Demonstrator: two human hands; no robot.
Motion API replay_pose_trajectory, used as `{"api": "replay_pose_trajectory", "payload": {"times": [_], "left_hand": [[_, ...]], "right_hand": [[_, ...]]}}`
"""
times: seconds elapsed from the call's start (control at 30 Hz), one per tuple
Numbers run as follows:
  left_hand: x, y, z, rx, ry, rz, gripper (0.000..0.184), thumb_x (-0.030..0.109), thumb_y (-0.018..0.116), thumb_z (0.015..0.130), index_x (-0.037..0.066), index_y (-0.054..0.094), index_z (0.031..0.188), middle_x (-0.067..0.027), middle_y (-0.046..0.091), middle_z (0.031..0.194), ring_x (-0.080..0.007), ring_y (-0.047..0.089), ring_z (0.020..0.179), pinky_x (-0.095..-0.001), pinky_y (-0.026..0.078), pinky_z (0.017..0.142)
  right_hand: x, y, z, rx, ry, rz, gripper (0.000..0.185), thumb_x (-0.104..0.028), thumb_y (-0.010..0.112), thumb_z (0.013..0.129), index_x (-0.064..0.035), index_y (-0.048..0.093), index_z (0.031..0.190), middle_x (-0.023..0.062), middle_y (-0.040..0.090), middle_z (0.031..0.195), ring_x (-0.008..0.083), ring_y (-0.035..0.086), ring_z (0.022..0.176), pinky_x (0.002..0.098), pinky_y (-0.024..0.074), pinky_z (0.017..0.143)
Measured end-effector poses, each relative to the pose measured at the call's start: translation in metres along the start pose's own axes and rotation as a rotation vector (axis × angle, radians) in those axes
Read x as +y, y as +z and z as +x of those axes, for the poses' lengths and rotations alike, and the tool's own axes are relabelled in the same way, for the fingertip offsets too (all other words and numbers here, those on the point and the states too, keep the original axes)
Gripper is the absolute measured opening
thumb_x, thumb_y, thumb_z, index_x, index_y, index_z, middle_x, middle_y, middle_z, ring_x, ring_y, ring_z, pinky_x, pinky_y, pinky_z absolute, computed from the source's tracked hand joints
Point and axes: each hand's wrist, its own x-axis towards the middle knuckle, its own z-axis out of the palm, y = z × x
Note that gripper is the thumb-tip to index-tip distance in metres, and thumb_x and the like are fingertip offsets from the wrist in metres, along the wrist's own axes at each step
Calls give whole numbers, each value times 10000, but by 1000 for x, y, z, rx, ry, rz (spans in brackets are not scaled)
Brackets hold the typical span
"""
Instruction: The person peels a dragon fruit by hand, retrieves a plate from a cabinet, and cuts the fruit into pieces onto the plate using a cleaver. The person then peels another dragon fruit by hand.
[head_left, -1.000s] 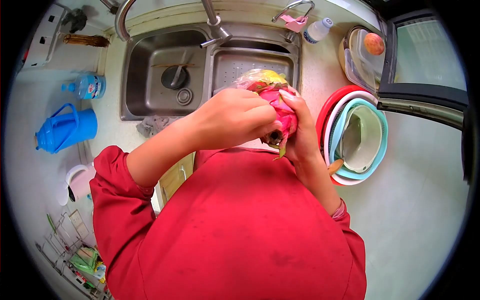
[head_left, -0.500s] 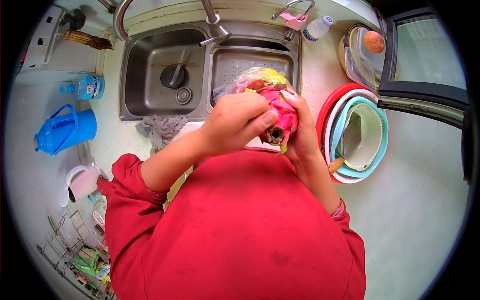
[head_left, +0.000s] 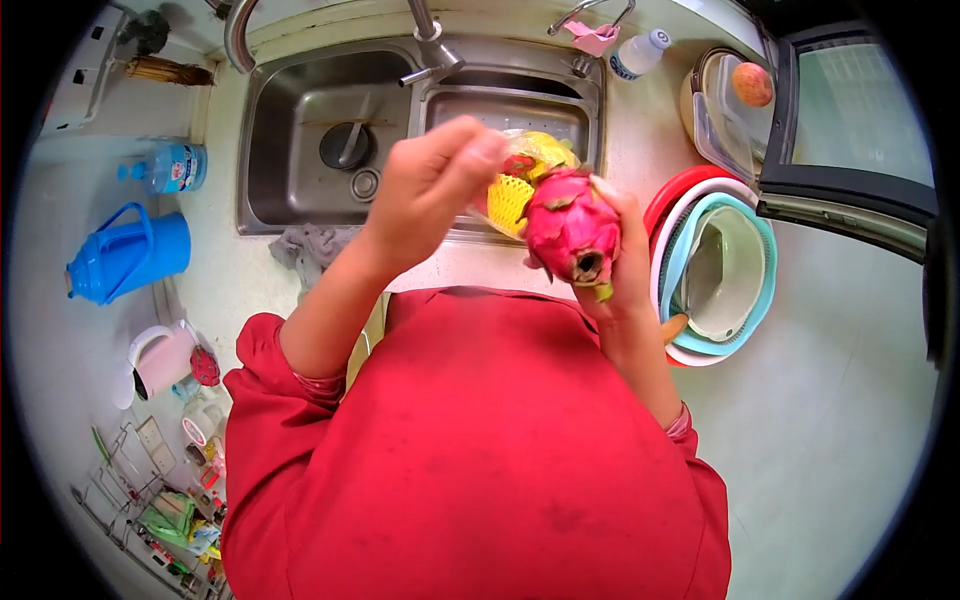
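Note:
A pink dragon fruit (head_left: 572, 222), its dark hollow end facing me, is held in my right hand (head_left: 622, 255), which wraps around its side. Behind it, over the right sink basin, are a yellow foam net (head_left: 509, 203) and clear plastic with more red and yellow showing through. My left hand (head_left: 425, 190) is raised to the left of the fruit, apart from it, with fingers curled and thumb pressed to them. Its fingertips are blurred beside the plastic, and whatever they pinch is hidden.
A double steel sink (head_left: 300, 205) with a faucet (head_left: 437, 62) lies ahead. A grey cloth (head_left: 305, 250) rests on its front edge. Nested basins (head_left: 765, 265) stand right, below an open window (head_left: 850, 190). A blue jug (head_left: 135, 258) and another dragon fruit (head_left: 204, 366) are at left.
My left hand has come off the dragon fruit and moved up and left. The fruit has shifted slightly right in my right hand, and the yellow net now shows behind it.

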Motion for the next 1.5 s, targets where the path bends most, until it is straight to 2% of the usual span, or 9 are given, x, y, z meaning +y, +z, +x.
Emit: {"api": "replay_pose_trajectory", "payload": {"times": [0.07,0.13,0.23,0.37,0.63,0.73,0.87,0.97,1.5], "left_hand": [[-27,5,5,-42,37,313,176,165,656,991,-9,629,998,-20,637,808,-56,567,722,-229,442,626],[-56,12,1,8,-39,374,165,145,723,930,10,646,988,-36,638,799,-77,577,700,-258,457,616],[-109,13,-8,86,5,533,188,156,778,867,7,681,931,-59,634,796,-145,598,706,-288,474,640],[-131,18,-12,136,49,608,175,167,750,889,2,725,943,-99,665,900,-211,639,863,-324,501,745],[-8,33,-8,-56,418,441,540,146,783,838,21,606,1333,-199,579,1380,-330,602,1231,-385,511,982],[1,30,0,-205,458,506,607,119,806,778,42,609,1346,-204,587,1393,-346,626,1222,-388,530,982],[7,14,6,-352,487,657,644,68,771,724,45,599,1345,-220,672,1244,-338,725,961,-371,606,829],[11,14,3,-365,538,798,651,78,765,718,7,578,1337,-229,677,1214,-338,724,955,-375,615,787],[0,40,-18,-82,653,751,598,-54,640,718,-60,583,1313,-247,685,1159,-358,716,1006,-405,613,823]], "right_hand": [[-4,-4,4,19,-116,5,490,-373,548,952,-9,534,1280,160,668,1111,264,701,943,401,607,777],[-9,-11,9,29,-217,1,449,-318,573,945,-15,537,1274,138,659,1140,237,677,1021,367,563,902],[-14,-21,13,103,-279,-40,478,-391,510,978,-7,558,1258,151,672,1117,267,703,964,436,632,754],[-9,-29,13,115,-269,-60,477,-398,515,978,-6,561,1246,148,673,1118,266,703,973,433,628,775],[-3,-20,10,68,-215,-7,414,-286,563,967,-11,525,1274,131,626,1191,221,654,1075,357,549,927],[0,-16,7,13,-215,-33,426,-279,569,971,-8,502,1292,139,597,1222,213,632,1104,346,538,945],[0,-5,-1,26,-252,-115,460,-257,598,969,-4,453,1326,147,574,1244,202,622,1114,337,533,948],[8,2,-3,108,-238,-99,330,-288,550,992,-64,541,1234,95,628,1144,176,655,1017,304,555,848],[11,7,-14,173,-344,-100,305,-295,543,996,-69,555,1200,80,635,1098,161,650,999,310,537,873]]}}
